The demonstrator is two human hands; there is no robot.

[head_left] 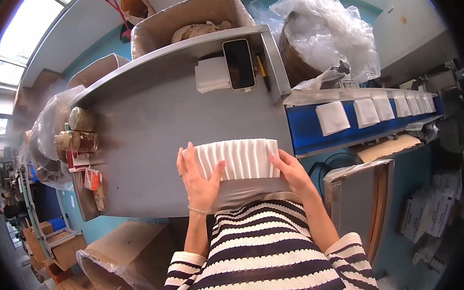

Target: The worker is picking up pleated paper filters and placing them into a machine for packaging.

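A stack of folded white napkins (236,158) stands on edge in a row on the grey metal table, close to my body. At its left end my left hand (200,183) presses, with the thumb on the near side and the fingers at the end and far side. My right hand (292,172) grips the other end, its thumb and fingertips against the last napkins. The row is squeezed between both hands, its folds showing as ridges along the top. My right fingers are partly hidden behind the row.
A blue conveyor belt (304,129) on the right carries several folded white squares (333,118). Near the table's raised far edge lie a phone (239,64), more white napkins (213,74) and a yellow pen (263,72). Bottles (78,141) stand at the left; cardboard boxes (130,248) surround the table.
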